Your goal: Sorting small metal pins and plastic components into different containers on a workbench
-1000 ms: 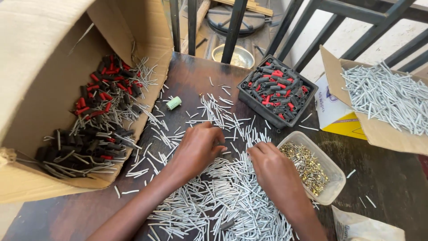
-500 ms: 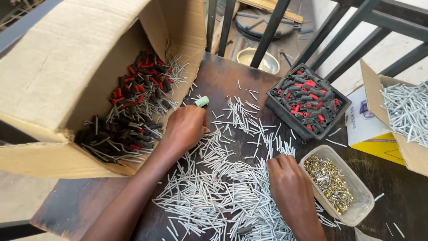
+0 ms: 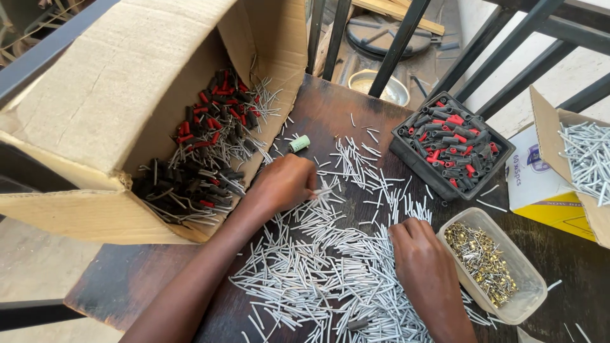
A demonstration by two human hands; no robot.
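The left hand (image 3: 283, 184) lies knuckles-up on the spread of small grey-white tubes (image 3: 330, 279), its fingers curled in and pinched on a few tubes at its three o'clock edge; how many it has hold of cannot be told. The right hand (image 3: 422, 267) rests at about four o'clock from the left, fingers folded down into the same pile, and whether it grips any tube is hidden under the knuckles. The tubes cover the dark wooden table (image 3: 127, 279) between and below both hands, thinning out toward twelve o'clock. Just at twelve o'clock of the left hand lies a small pale green cylinder (image 3: 299, 143). At three o'clock of the right hand, just beside it, stands a clear plastic tub (image 3: 530, 298) of small brass parts. At one o'clock sits a black tray (image 3: 452, 145) of black and red sleeves. At ten o'clock an open cardboard box (image 3: 95, 108) lies on its side, holding more black and red sleeves mixed with tubes.
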